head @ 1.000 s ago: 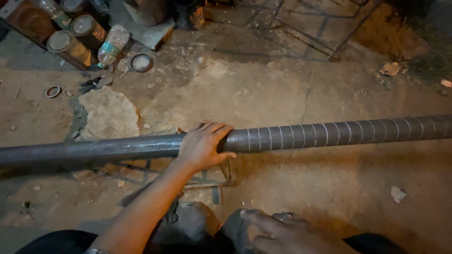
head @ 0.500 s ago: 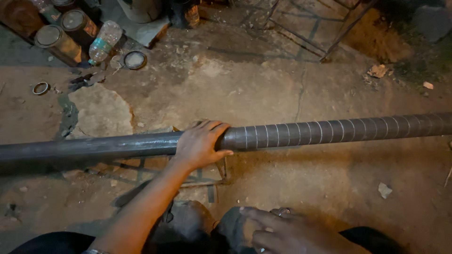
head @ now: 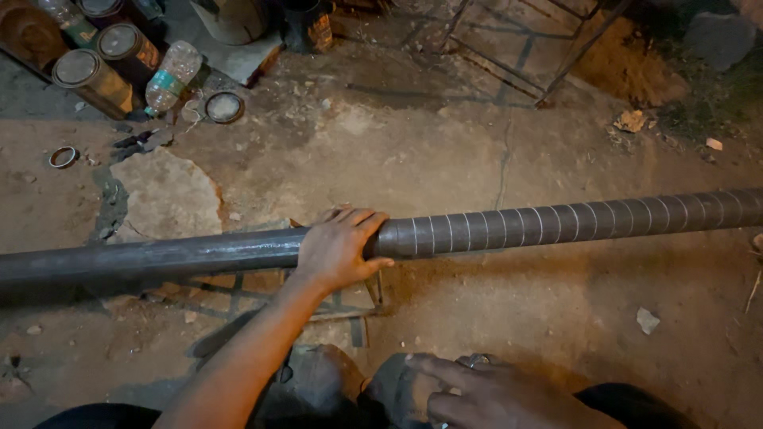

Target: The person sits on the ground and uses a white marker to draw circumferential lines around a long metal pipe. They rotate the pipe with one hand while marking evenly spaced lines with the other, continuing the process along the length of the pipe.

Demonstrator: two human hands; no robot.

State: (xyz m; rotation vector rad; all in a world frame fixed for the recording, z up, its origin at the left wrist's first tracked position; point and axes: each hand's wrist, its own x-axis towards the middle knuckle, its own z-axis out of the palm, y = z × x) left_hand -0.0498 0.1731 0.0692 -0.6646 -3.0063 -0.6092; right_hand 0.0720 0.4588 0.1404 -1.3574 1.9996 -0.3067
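A long dark metal pipe [head: 556, 224] lies across the view from left to right, its right half marked with evenly spaced pale lines. My left hand [head: 338, 250] is laid over the pipe near its middle, fingers curled over the top. My right hand [head: 493, 389] rests at the bottom edge on a dark rounded object [head: 397, 385], with a ring on one finger; what the object is cannot be made out.
Several tin cans [head: 87, 75], a plastic bottle [head: 171, 75] and a round lid [head: 225, 107] lie at the top left on the dirt floor. A small metal ring [head: 62, 156] lies at left. A thin metal frame [head: 524, 48] stands at the top.
The view has shifted slightly, so the pipe and hands sit a little lower and to the right. My left hand keeps its hold on the pipe; my right hand stays low.
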